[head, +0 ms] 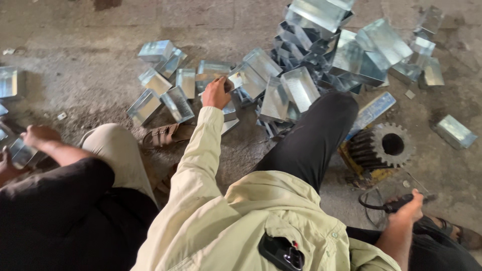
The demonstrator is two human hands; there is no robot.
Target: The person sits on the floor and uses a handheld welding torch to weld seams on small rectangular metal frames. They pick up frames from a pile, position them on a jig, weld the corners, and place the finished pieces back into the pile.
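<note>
Galvanised metal box [240, 79], pinched at its rim in my left hand [216, 93], at the near edge of the pile [321, 55] on the concrete floor [85, 75].

My arm reaches out because the boxes lie ahead of my knee. My right hand [409, 208] is clenched on one dark-handled tool [396, 204], kept low beside one gear wheel [386, 145]. There are dozens of boxes, too tangled to count. A co-worker's two hands [37, 135] grip another box.

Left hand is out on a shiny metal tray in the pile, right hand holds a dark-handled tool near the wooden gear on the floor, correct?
Nearly. The head view shows the gear is dark toothed metal, not wood. The left hand does grip a metal tray in the pile, and the right hand holds the dark-handled tool.
</note>
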